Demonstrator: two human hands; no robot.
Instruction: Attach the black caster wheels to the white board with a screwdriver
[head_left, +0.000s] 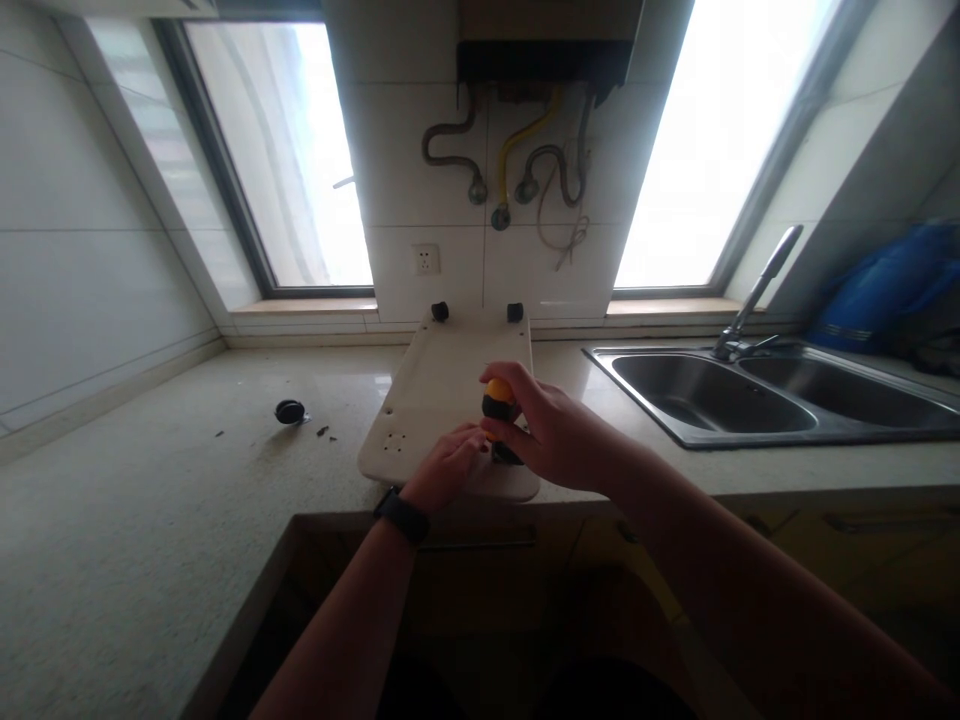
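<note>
My right hand [551,428] is wrapped round the yellow and black handle of a screwdriver [498,400], held upright. Beneath it lies an off-white board [450,385] with rounded corners, its underside up. My left hand [448,468], with a black band at the wrist, rests on the board, its fingers together at the screwdriver's lower end; what they pinch is hidden. A black caster [508,456] shows partly below my right hand at the near right corner. Two black casters [439,312] stand at the far corners. The near left corner shows only screw holes [395,442].
On the countertop [187,400] to the left lie a loose black caster [290,411] and small dark bits [323,431]. A double steel sink [720,395] with a faucet [757,290] is at the right. A blue bag-like thing [885,290] stands behind it. Pipes [502,160] hang on the wall.
</note>
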